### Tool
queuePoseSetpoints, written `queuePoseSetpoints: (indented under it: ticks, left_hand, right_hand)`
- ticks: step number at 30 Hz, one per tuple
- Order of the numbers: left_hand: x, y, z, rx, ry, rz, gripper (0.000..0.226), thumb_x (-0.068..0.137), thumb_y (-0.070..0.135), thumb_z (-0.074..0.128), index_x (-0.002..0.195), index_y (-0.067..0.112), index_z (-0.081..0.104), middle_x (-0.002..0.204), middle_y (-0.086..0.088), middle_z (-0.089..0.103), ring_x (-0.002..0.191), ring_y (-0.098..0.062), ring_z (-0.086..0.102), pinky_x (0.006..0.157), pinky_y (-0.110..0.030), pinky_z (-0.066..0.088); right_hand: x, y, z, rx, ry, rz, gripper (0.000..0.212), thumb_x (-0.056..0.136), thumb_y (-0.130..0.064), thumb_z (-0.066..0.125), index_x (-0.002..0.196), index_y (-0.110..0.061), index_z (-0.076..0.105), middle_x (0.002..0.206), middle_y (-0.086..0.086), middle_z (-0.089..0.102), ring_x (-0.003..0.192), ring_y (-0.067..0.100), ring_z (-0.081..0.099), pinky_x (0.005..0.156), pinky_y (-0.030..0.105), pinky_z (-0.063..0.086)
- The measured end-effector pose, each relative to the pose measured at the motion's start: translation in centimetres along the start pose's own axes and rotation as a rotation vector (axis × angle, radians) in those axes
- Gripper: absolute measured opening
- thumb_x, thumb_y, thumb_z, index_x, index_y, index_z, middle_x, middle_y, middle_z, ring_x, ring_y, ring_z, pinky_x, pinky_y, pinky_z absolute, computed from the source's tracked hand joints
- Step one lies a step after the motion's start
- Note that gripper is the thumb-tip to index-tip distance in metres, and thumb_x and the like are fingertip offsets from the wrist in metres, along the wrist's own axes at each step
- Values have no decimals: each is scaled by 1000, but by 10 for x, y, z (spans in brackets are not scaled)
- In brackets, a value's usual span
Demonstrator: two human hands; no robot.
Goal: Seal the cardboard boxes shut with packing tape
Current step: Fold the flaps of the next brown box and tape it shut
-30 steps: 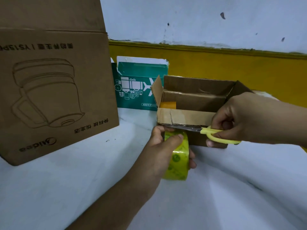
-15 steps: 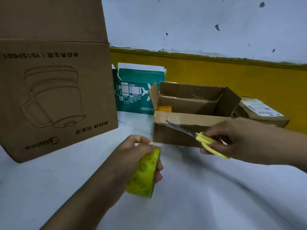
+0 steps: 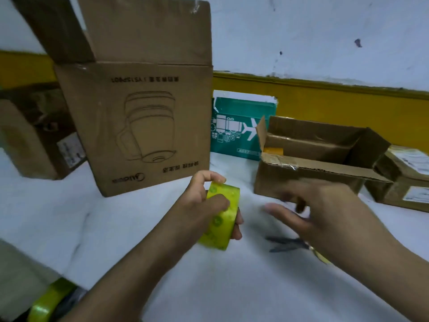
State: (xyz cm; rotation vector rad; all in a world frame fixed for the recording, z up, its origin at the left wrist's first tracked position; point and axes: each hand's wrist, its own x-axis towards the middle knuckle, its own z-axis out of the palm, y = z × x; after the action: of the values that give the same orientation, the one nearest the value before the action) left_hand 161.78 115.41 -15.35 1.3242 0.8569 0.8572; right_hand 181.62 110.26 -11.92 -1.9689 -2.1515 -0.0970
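My left hand (image 3: 204,205) grips a yellow-green roll of packing tape (image 3: 221,219) just above the white table, in front of the big boxes. My right hand (image 3: 325,210) is blurred by motion, its fingers spread and holding nothing, to the right of the roll. Under it on the table lie the yellow-handled scissors (image 3: 290,244), blades pointing left. Behind my right hand stands a small open cardboard box (image 3: 308,173) with its flaps up. A tall brown box (image 3: 144,126) with a printed appliance drawing stands at the left, its top flaps open.
A green printed box (image 3: 239,129) leans against the yellow wall band at the back. A labelled brown parcel (image 3: 404,182) lies at the right edge. Another brown box (image 3: 34,140) stands at far left. A second yellow-green tape roll (image 3: 48,303) shows at the bottom left.
My right hand has let go of the scissors, which now lie on the table, and it has opened. My left hand has drawn the tape roll back from the small box.
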Motion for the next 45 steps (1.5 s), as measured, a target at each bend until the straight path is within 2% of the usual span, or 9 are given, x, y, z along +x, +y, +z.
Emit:
queuePoseSetpoints:
  ticks: [6, 14, 18, 23, 29, 32, 38, 41, 45]
  left_hand:
    - [-57, 20, -44, 156, 82, 8, 27, 94, 10, 54, 115, 23, 43, 82, -14, 74, 71, -37, 71, 78, -58, 55]
    - [-165, -7, -88, 128, 382, -254, 49, 87, 21, 75, 129, 30, 50, 84, -3, 76, 65, -22, 71, 53, -26, 54]
    - [-180, -47, -89, -17, 495, -359, 35, 89, 21, 68, 121, 17, 54, 80, -15, 75, 62, -25, 69, 50, -29, 56]
    - [-159, -79, -102, -64, 475, -328, 30, 96, 17, 61, 122, 8, 50, 66, -9, 71, 52, -18, 66, 49, -27, 56]
    - [-139, -103, -123, -147, 312, -186, 36, 94, 10, 62, 129, 3, 56, 95, -18, 75, 81, -28, 72, 66, -31, 61]
    - [-136, -112, -132, -120, 307, -174, 48, 83, 24, 76, 125, 4, 61, 114, -28, 69, 106, -45, 64, 88, -42, 56]
    - [-143, -66, -130, 935, 310, -346, 29, 86, 58, 62, 107, 38, 62, 100, 16, 69, 93, -3, 64, 74, -13, 46]
    - [-128, -20, -109, 1038, 522, -58, 19, 84, 48, 66, 96, 33, 69, 80, 14, 71, 77, -2, 66, 67, -22, 46]
    - [-51, 18, -47, 868, 293, 427, 8, 88, 37, 64, 95, 36, 69, 87, 21, 71, 84, 2, 66, 72, -22, 54]
  right_hand:
    - [44, -97, 13, 600, 123, -174, 23, 81, -50, 68, 81, -27, 71, 74, -14, 65, 80, -1, 58, 65, 18, 51]
    - [5, -172, 49, 762, 32, -347, 25, 83, -33, 74, 63, -20, 65, 53, -9, 57, 59, 3, 55, 54, 12, 39]
    - [6, -185, 78, 755, -187, -324, 27, 82, -33, 77, 62, -18, 67, 55, -6, 59, 53, 1, 52, 53, 11, 39]
    - [17, -189, 122, 508, -84, -384, 26, 86, -31, 73, 70, -13, 64, 66, -9, 56, 66, 5, 54, 61, 16, 37]
    - [29, -174, 123, 3, 118, -312, 72, 74, -75, 57, 107, -12, 45, 105, 3, 44, 90, 22, 50, 59, 32, 36]
    - [26, -181, 133, 198, 109, -330, 79, 69, -84, 47, 106, -14, 51, 105, 3, 48, 93, 24, 50, 68, 35, 42]
    - [55, -174, 137, 141, 144, -225, 44, 90, -48, 59, 113, -10, 56, 113, 11, 53, 101, 31, 51, 82, 40, 39]
    - [47, -135, 108, 150, 345, -283, 19, 92, -27, 60, 106, -14, 62, 106, 6, 58, 95, 28, 54, 78, 39, 40]
    - [24, -43, 55, -57, 758, -336, 25, 98, -32, 53, 101, -14, 69, 106, 8, 66, 94, 28, 58, 79, 39, 41]
